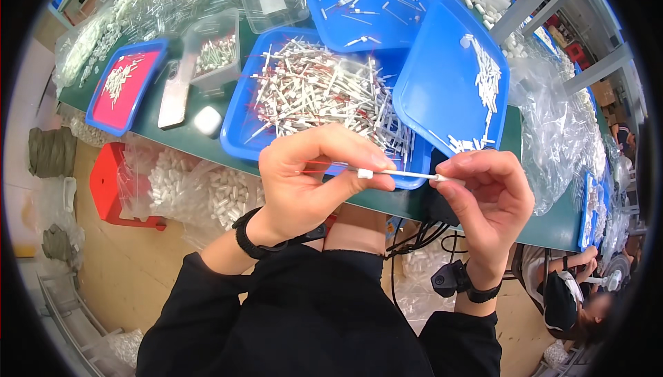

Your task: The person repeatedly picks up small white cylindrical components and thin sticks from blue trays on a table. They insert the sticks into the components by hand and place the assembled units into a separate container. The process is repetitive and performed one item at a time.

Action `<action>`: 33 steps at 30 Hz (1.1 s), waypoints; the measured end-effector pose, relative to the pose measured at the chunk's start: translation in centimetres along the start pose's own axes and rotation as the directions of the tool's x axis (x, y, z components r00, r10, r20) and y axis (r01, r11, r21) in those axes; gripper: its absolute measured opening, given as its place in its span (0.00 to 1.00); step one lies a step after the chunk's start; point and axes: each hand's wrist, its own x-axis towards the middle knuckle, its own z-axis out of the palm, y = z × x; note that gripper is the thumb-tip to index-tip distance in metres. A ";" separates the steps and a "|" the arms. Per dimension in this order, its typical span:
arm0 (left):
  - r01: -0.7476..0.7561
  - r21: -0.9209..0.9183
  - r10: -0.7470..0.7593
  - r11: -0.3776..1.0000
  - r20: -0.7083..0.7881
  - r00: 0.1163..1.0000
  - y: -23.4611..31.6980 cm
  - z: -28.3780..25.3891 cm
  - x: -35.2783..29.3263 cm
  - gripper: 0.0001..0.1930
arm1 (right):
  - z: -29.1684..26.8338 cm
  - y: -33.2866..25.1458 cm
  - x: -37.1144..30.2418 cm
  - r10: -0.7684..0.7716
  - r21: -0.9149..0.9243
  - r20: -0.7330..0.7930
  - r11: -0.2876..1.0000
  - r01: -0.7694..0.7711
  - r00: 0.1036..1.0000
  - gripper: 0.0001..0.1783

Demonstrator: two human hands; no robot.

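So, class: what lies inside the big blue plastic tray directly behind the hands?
The big blue plastic tray holds a heap of thin white sticks with red wire ends. The left hand covers its near edge, so what lies there cannot be seen, and the heap hides most of the tray's floor.

You see blue trays [452, 80] on a dark green table [552, 228], one tray lined red [123, 83], white sticks [324, 93], and your black sleeves [311, 322].
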 end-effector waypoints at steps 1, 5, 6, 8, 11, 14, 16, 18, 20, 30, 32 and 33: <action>0.006 -0.011 -0.006 1.000 0.001 1.000 0.0 0.0 -0.1 0.04 | 0.1 0.0 0.0 0.015 0.026 -0.006 1.000 -0.015 1.000 0.14; 0.004 0.011 -0.004 1.000 0.060 0.998 -0.4 0.2 -0.2 0.03 | 0.8 0.1 0.1 -0.019 -0.174 0.026 0.985 0.023 0.999 0.13; 0.016 0.001 -0.016 1.000 0.057 0.998 -0.7 0.4 -0.2 0.04 | 1.1 0.2 0.3 -0.031 -0.260 0.016 0.965 0.034 0.999 0.12; 0.067 -0.030 -0.066 0.997 0.045 0.997 -1.1 0.3 -0.4 0.06 | 0.5 0.3 1.0 -0.185 -0.524 0.135 0.821 0.228 0.974 0.09; 0.173 0.065 -0.176 0.983 0.057 0.983 -0.4 0.1 -0.2 0.08 | 0.7 0.1 1.0 -0.208 -0.567 0.134 0.786 0.247 0.969 0.08; 0.026 0.267 -0.063 0.963 0.134 0.989 -0.5 -0.6 0.1 0.09 | 0.9 0.3 0.9 -0.276 -0.560 0.175 0.762 0.326 0.945 0.08; -0.015 0.343 -0.038 0.939 0.147 0.988 -0.1 -0.3 0.4 0.09 | 1.2 0.4 0.8 -0.281 -0.547 0.171 0.770 0.328 0.944 0.08; -0.039 0.398 -0.025 0.917 0.153 0.988 0.0 -0.3 0.4 0.10 | 1.3 0.7 0.8 -0.291 -0.541 0.184 0.768 0.343 0.939 0.09; -0.045 0.433 -0.023 0.900 0.150 0.988 0.1 -0.4 0.4 0.10 | 1.0 1.0 0.9 -0.305 -0.540 0.214 0.755 0.373 0.928 0.10; 0.108 0.505 -0.215 0.856 0.159 0.963 -0.3 -2.7 1.3 0.06 | 1.9 1.7 2.3 -0.285 -0.590 0.420 0.635 0.498 0.862 0.28; 0.190 0.606 -0.297 0.772 0.080 0.951 -0.4 -4.3 2.9 0.09 | 1.0 2.1 2.9 -0.201 -0.689 0.320 0.621 0.373 0.926 0.31; 0.231 0.648 -0.335 0.726 0.039 0.942 -0.5 -5.3 3.8 0.11 | -0.1 2.3 3.4 -0.157 -0.719 0.210 0.644 0.261 0.965 0.30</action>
